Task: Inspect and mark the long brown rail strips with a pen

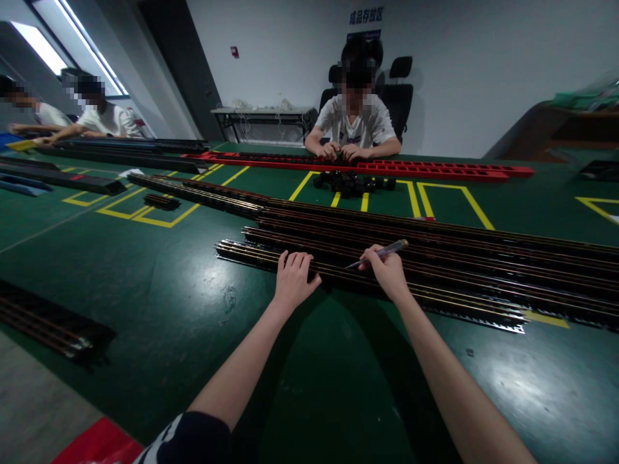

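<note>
My left hand (294, 274) lies over the near bundle of long dark strips (449, 301), its fingers stretched across them and the thumb apart. The strips have thin brass-coloured lines along their length. In my right hand (387, 270) is a slim grey pen-like tool (394, 247) with a brownish end, held between thumb and fingers. Its thin point aims down and left, at the strips between my hands; I cannot tell whether it touches them.
Behind lie more strips (483, 248), a pile of black parts (343, 183) and red slotted trays (435, 169). A co-worker (358, 122) sits opposite; two others are far left. Another bundle (43, 319) lies at the left edge of the green table (159, 283).
</note>
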### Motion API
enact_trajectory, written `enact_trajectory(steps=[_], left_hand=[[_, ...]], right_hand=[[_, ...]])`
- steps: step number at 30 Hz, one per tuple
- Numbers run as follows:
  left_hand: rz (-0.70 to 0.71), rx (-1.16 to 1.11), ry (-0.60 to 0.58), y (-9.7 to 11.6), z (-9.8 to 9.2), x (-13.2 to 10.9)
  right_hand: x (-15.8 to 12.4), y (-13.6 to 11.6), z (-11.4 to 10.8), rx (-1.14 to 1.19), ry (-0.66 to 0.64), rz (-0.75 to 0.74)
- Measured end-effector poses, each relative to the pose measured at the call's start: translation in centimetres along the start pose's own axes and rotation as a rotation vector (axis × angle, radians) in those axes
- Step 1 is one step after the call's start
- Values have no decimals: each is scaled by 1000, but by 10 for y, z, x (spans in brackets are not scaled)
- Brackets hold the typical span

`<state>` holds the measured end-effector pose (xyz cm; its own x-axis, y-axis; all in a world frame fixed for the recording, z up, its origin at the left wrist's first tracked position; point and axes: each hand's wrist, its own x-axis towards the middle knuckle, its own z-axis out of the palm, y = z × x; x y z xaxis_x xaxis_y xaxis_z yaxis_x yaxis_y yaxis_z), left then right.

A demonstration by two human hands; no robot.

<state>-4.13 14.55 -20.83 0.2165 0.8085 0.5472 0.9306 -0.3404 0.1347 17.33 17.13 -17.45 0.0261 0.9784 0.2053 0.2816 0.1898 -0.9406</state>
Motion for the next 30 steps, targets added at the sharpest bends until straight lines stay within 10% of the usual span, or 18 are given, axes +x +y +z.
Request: enact_trajectory(steps=[30], left_hand=[[20, -14, -16, -2, -1, -1]], right_hand=[[-2, -4, 5, -47, -46, -51]])
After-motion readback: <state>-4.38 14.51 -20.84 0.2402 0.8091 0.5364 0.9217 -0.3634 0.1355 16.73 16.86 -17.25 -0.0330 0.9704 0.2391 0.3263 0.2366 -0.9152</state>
